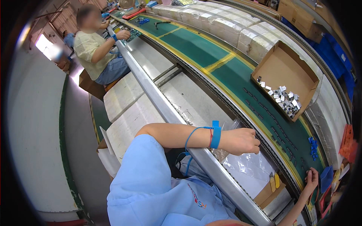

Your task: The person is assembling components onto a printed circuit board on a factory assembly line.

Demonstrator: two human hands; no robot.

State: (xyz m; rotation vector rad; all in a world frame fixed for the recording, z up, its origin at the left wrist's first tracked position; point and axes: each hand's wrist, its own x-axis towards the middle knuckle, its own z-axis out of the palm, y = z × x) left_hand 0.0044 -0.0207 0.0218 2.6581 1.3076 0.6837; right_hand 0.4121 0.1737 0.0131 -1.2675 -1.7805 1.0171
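Our blue shirt (pixel 151 188) is filling the near view. We are holding the left arm nearly level across the rail (pixel 226 179), curling the left hand (pixel 240 141) into a loose fist beside the belt (pixel 235 77); whether it is gripping anything, we cannot tell. We are reaching the right hand (pixel 312 178) up near the blue parts (pixel 313 148), fingers bending, its grip unclear. Black parts (pixel 268 113) are lying in rows on the belt.
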